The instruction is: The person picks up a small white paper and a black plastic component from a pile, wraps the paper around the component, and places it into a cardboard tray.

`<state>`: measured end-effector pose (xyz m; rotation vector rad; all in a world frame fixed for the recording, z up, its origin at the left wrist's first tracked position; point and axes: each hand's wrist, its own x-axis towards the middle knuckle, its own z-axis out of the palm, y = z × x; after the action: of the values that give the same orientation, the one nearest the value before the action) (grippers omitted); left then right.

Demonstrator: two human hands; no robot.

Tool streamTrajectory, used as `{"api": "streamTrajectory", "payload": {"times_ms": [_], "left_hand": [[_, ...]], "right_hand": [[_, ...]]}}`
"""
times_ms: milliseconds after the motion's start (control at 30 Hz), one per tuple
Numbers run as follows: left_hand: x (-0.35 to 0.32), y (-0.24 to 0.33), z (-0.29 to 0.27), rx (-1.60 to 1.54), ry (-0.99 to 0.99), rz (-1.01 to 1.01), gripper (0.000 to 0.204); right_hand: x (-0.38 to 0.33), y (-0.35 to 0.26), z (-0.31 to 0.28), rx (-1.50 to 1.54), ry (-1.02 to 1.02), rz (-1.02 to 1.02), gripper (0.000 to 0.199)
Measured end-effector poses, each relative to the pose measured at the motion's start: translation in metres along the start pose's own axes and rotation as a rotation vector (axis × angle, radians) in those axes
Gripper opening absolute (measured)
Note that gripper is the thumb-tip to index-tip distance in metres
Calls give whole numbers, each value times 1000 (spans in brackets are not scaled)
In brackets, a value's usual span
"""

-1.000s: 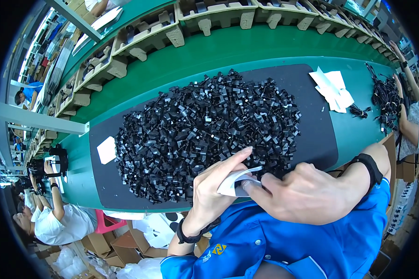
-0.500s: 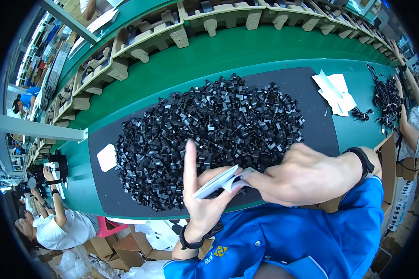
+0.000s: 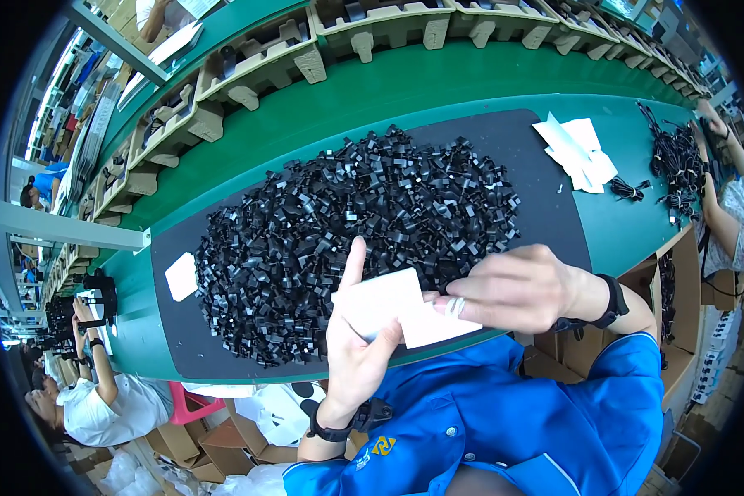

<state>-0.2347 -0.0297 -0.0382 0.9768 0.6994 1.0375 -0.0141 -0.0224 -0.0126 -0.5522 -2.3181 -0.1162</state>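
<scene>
Left hand (image 3: 357,355) raised palm-up at the near edge of the black mat (image 3: 546,178), index finger straight up, thumb and remaining fingers closed on the lower left of a white paper sleeve (image 3: 397,307). Right hand (image 3: 517,289) reaching in from the right, fingers pinched together on the sleeve's right side, ring visible on one finger. Sleeve held just above the mat's near edge, flat face up toward the camera, long axis running left to right and dipping slightly toward the right hand, upper-left corner aimed at the heap of black plastic parts (image 3: 355,231). Impossible to tell whether one folded sheet or two overlapping ones; underside hidden, and lower left corner covered by the left palm. Heap spread across the middle of the mat, single parts too small and tangled to make out. Bare mat only to the right of the heap and in a thin strip along the near edge. Small white card (image 3: 181,275) on the mat left of the heap; loose white sheets (image 3: 576,150) at the mat's far right corner. Beyond the mat on the green belt (image 3: 438,87), bundled black cables (image 3: 678,165) by another worker's arm (image 3: 719,219). Cardboard trays (image 3: 248,70) lined up past the far side of the belt, cut off by the frame.
</scene>
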Motion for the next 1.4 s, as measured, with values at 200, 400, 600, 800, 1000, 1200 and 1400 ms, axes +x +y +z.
{"api": "streamTrajectory", "payload": {"times_ms": [200, 400, 600, 800, 1000, 1200, 1400], "left_hand": [[1, 5, 15, 148, -2, 87, 88], [5, 9, 17, 184, 82, -107, 95], [8, 10, 27, 379, 45, 70, 86], [29, 1, 21, 551, -39, -25, 64], [38, 13, 27, 327, 51, -98, 47], [42, 36, 7, 163, 102, -186, 45], [42, 26, 11, -121, -78, -300, 48]], "right_hand": [[0, -14, -11, -393, -33, -165, 24], [8, -10, -23, 304, -132, 517, 19], [-6, 16, -14, 595, -147, 583, 13], [2, 25, -26, 464, -340, 570, 10], [-11, 64, -50, 410, -201, 688, 10], [-83, 107, -88, -700, -271, 1097, 16], [37, 10, -31, -271, -255, 569, 60]]}}
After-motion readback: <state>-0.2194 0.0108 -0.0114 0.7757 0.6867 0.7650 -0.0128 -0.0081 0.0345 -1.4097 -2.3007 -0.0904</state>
